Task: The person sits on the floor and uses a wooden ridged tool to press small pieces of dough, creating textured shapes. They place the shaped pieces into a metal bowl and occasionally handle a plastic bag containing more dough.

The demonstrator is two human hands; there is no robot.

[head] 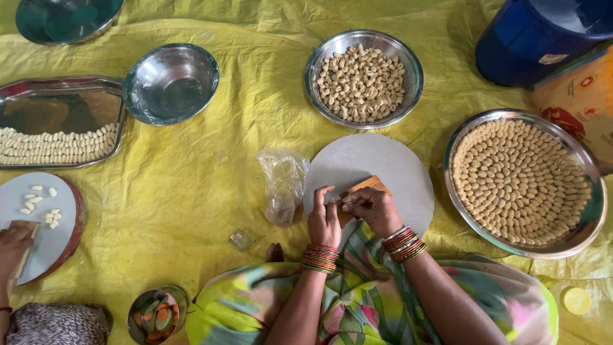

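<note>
Two hands meet on a round grey board (383, 166) as I watch remotely: my left hand (324, 220) lies nearly flat, fingers narrow, beside a wooden comb (364, 191); my right hand (373, 209) pinches a dough piece against it. A full steel bowl (332, 54) sits beyond them.

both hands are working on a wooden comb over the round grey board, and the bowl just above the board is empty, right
Not quite. In the head view both hands do work on the comb over the board, but the bowl above it is full of small pale pieces.
</note>
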